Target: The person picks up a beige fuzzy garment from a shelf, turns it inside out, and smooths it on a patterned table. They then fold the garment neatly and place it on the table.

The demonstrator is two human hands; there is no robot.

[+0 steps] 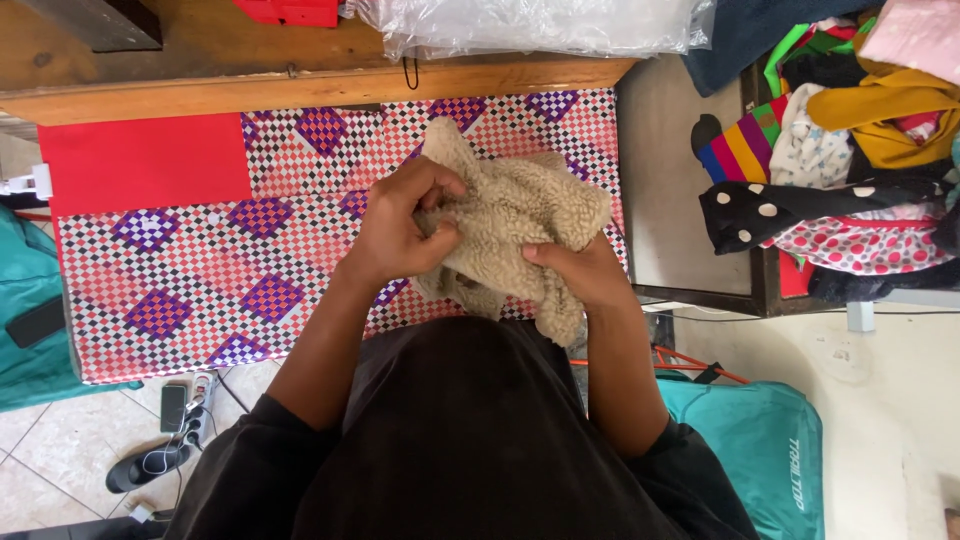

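Head view: both hands closed on a beige fleecy garment (520, 230), held above the checkered tabletop (180, 270). Left hand (405, 230) pinches its upper-left part; right hand (580, 272) grips the lower-right edge. Long axis runs upper left to lower right, between the hands.
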